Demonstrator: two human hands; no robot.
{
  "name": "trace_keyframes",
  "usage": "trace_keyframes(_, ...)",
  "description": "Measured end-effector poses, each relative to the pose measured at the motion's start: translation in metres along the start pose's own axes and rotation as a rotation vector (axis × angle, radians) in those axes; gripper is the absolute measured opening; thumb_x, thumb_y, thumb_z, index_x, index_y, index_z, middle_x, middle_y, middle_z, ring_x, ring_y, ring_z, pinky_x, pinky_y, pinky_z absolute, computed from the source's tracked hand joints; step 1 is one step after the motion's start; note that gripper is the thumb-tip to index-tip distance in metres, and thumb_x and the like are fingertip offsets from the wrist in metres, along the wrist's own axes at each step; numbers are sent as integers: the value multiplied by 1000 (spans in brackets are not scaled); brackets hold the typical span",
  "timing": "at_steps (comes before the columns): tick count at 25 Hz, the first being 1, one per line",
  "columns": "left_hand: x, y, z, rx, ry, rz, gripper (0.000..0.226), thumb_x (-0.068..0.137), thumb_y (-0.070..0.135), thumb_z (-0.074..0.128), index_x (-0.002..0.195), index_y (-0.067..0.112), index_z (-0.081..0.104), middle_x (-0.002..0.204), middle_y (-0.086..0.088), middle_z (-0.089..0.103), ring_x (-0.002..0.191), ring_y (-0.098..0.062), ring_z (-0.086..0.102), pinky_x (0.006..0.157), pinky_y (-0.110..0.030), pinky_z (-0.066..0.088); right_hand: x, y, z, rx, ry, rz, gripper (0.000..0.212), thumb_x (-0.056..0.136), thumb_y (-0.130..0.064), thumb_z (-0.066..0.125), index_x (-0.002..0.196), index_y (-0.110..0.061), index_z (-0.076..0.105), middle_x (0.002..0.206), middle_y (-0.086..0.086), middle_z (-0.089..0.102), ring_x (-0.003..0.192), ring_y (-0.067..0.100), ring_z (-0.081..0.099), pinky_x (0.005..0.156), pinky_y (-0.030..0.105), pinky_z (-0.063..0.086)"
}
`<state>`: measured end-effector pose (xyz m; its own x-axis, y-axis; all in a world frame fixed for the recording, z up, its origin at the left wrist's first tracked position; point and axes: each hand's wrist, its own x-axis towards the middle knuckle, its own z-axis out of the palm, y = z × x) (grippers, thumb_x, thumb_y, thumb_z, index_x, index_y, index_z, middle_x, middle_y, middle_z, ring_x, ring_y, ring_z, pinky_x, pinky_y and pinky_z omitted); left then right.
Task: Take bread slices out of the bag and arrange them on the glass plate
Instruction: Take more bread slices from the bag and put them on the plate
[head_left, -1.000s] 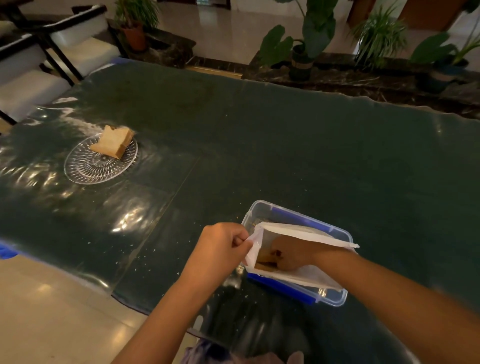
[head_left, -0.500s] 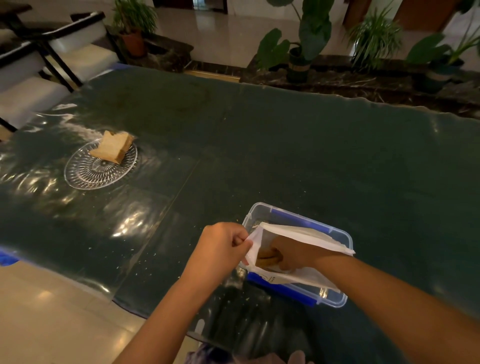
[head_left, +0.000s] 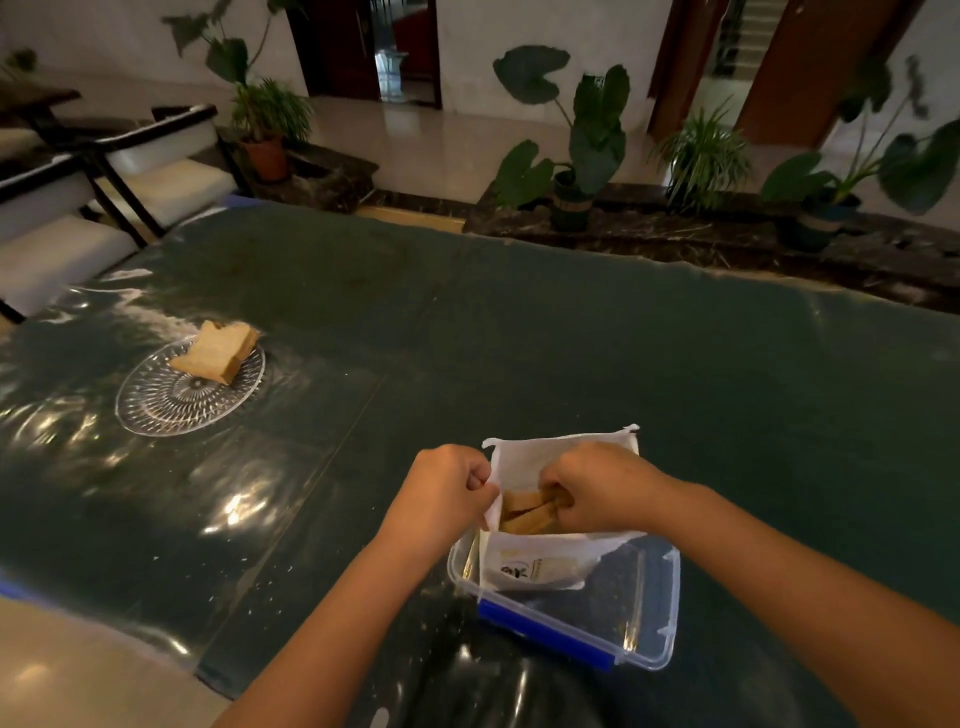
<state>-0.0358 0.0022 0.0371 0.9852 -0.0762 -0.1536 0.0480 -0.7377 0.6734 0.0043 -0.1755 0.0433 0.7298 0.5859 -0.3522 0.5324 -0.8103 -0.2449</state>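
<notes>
On the dark green tabletop (head_left: 571, 364), the left hand (head_left: 441, 499) pinches the bag (head_left: 540, 561) rim open while the right hand (head_left: 592, 488) closes on bread slices (head_left: 519, 512) inside. They look soft and crushable; grip lightly by the crusts. The glass plate (head_left: 176, 405) sits far left.

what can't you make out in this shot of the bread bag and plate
Head view only:
- Slice count in the bag: hidden by its white wall and the right hand.
- Right hand's fingertips: curled in among the bread.
- Bag's print: too small.
- Bread on the glass plate: count unclear, stacked.
</notes>
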Motion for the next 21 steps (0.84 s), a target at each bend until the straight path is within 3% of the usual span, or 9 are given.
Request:
trace_keyframes(3, 10, -1, -4, -38, -24, 7, 21, 81, 22, 67, 63, 30, 61, 61, 6, 68, 57, 3, 64, 49, -9, 41, -16, 9, -34, 2, 94, 32, 7, 76, -25, 59, 75, -20, 64, 69, -1, 63, 64, 16, 57, 59, 34, 50)
trace_keyframes(5, 15, 0, -15, -59, 102, 32, 9, 77, 28, 69, 70, 32, 64, 67, 11, 68, 65, 0, 65, 52, -6, 41, -26, 15, -54, 56, 144, 44, 10, 76, -23, 60, 82, -22, 68, 71, -4, 64, 65, 13, 58, 60, 33, 52)
trace_keyframes(6, 17, 1, -21, -104, 167, 60, 11, 73, 33, 71, 81, 34, 65, 80, 13, 69, 75, 1, 64, 61, -5, 43, -30, 17, -63, 82, 165, 44, 13, 77, -23, 60, 86, -23, 69, 73, -5, 65, 66, 12, 59, 61, 32, 53)
trace_keyframes(7, 20, 3, -26, -149, 179, 119, 32, 69, 38, 73, 99, 37, 61, 101, 15, 66, 93, 3, 61, 75, -7, 44, -34, 18, -71, 100, 188, 40, 14, 77, -24, 61, 88, -24, 69, 75, -6, 66, 68, 11, 60, 62, 31, 53)
trace_keyframes(9, 23, 13, -33, -141, 73, 284, 79, 62, 49, 74, 130, 49, 35, 136, 25, 38, 123, 12, 35, 98, -12, 31, -41, 18, -87, 120, 232, 21, 16, 78, -25, 62, 92, -25, 70, 80, -6, 68, 72, 11, 62, 66, 30, 55)
trace_keyframes(11, 26, 33, -33, -94, -41, 412, 98, 59, 51, 75, 134, 60, 13, 137, 38, 23, 123, 25, 19, 97, -2, 23, -47, 16, -101, 127, 262, -13, 18, 78, -25, 62, 94, -25, 70, 84, -6, 69, 76, 10, 62, 69, 31, 56)
trace_keyframes(14, 37, 53, -27, -204, -40, 502, 74, 69, 34, 76, 126, 57, 35, 125, 28, 50, 114, 10, 48, 88, -12, 45, -55, 12, -122, 116, 307, -73, 18, 78, -24, 63, 94, -27, 69, 83, -9, 68, 74, 6, 61, 68, 30, 56)
trace_keyframes(17, 44, 59, -27, -308, 100, 558, 32, 79, 25, 69, 104, 44, 62, 97, 19, 68, 93, -1, 63, 75, -16, 51, -57, 17, -135, 159, 347, -118, 22, 77, -25, 64, 98, -31, 68, 88, -15, 69, 81, 2, 62, 69, 22, 55)
trace_keyframes(21, 44, 58, -33, -472, 198, 479, 20, 79, 30, 67, 96, 39, 70, 97, 16, 72, 93, -5, 66, 76, -18, 54, -52, 39, -132, 625, 451, -195, 34, 68, -32, 78, 100, -37, 66, 96, -17, 71, 92, -6, 63, 77, 11, 53)
